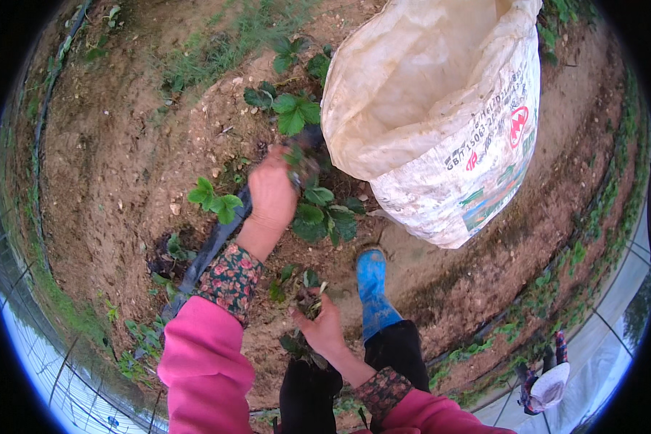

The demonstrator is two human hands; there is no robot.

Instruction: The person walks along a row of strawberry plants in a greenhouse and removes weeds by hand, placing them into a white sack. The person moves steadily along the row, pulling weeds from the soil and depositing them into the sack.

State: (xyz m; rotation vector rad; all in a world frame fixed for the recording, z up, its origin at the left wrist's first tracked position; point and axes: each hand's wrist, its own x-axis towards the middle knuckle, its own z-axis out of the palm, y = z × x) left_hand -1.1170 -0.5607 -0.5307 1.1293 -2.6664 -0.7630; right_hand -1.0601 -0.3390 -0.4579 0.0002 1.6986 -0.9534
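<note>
My left hand reaches in among strawberry plants beside a dark irrigation strip on the soil. Blurred leaves and brownish matter are at its fingers, and whether they are gripped is unclear. Lower down, my right hand is closed around a bunch of withered leaves and stems, near my dark trousers. Between the hands grows a plant with broad dark green leaves. To the right of the left hand stands a large whitish woven sack, its mouth wide open, with printing on its side.
A blue boot is planted on the bare furrow. Further planted rows curve along the right. Another person in a pale hat is at the lower right, by the greenhouse sheeting. Grassy weeds grow at the upper left.
</note>
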